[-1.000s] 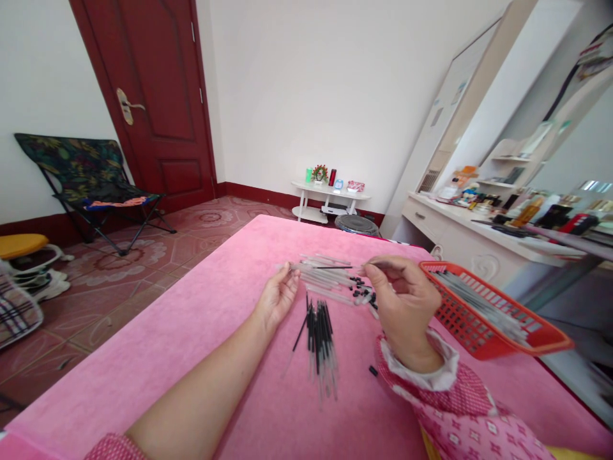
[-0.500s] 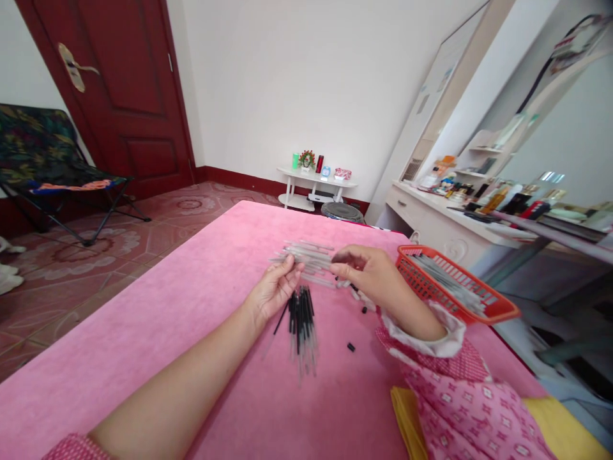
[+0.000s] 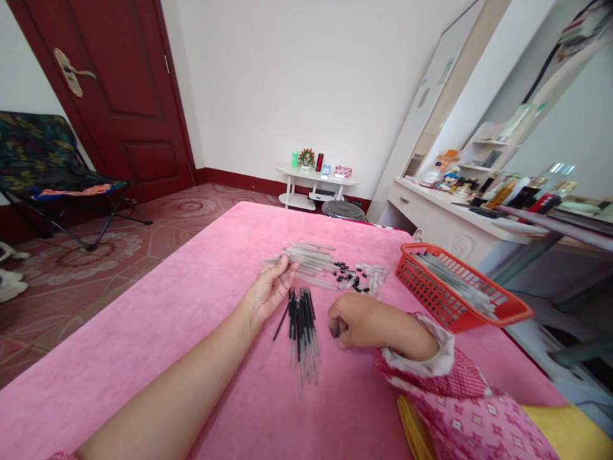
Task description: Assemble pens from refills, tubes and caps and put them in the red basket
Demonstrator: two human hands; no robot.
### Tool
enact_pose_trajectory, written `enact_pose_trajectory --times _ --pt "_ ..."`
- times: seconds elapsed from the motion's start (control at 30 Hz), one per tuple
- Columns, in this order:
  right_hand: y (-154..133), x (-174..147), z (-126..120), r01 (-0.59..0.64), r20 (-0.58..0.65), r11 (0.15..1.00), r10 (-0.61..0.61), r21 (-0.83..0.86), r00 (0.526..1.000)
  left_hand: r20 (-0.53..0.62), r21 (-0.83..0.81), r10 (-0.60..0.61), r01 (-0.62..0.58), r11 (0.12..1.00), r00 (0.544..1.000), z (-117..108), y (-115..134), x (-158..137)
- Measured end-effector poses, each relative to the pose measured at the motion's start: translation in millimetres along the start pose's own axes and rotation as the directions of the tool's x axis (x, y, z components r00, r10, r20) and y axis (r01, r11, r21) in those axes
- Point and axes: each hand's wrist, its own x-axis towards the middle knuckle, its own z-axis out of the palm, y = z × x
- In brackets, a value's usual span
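While my left hand [image 3: 269, 289] pinched a tube [image 3: 271, 261] by the pale pile [image 3: 313, 262], my right hand [image 3: 355, 319] curled beside the sticks [image 3: 300, 322], contents indeterminable to me; light fingertip pressure best suited slim pieces

Head camera: is looking forward and down from the wearer's head
Left hand [image 3: 271, 289] and right hand [image 3: 358, 319]: are sitting nearby, around the frame's middle
Pink tabletop [image 3: 196, 287]: is stretching away, bottom edge to mid-frame
White wall [image 3: 297, 83]: is facing the lens, farther off, upper middle
Red door [image 3: 122, 96]: is tilting, upper left
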Motion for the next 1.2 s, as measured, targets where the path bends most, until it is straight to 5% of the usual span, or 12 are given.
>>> enact_pose_trajectory --times 0.1,0.23,0.43,1.2 --pt "-0.4 9.9 -5.5 0.081 -0.302 0.979 -0.022 0.185 0.953 0.052 0.054 0.019 -0.022 0.998 0.998 -1.6 -2.5 0.5" --pt "-4.5 19.6 -6.5 0.145 -0.566 0.866 0.177 0.478 0.805 0.122 0.125 0.021 -0.037 0.991 0.992 -3.6 -6.1 0.8" --pt "-6.9 22.5 -2.9 0.252 -0.587 0.693 0.298 0.675 0.752 0.128 0.169 0.018 -0.04 0.985 0.992 -5.0 -7.6 0.8" --pt "-3.0 25.0 3.8 0.191 -0.719 0.886 0.2 0.423 0.666 0.138 0.237 0.019 -0.052 0.97 0.99 -2.2 -9.7 -3.3"
